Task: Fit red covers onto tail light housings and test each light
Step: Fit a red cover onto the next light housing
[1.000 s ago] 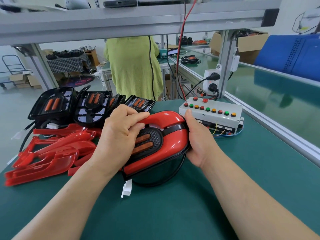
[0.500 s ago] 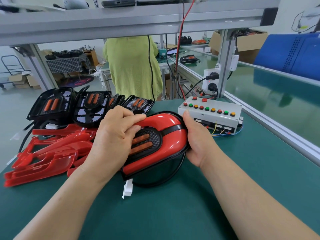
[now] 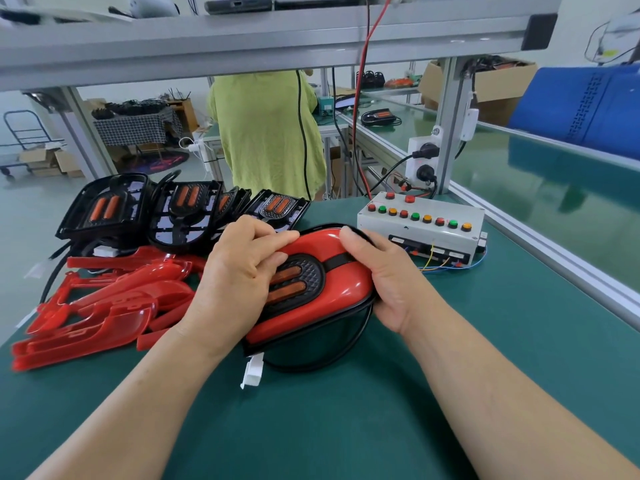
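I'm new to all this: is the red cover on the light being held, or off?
On. The red cover sits over the black housing, gripped by left hand and right hand. Fully snapped in: cannot tell.

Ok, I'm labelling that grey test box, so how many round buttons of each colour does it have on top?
Red round buttons: 5
Green round buttons: 3
Orange round buttons: 3
Total: 11

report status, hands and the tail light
Left hand and right hand both grip red cover. Cover sits on black housing. White connector lies loose, not plugged into test box.
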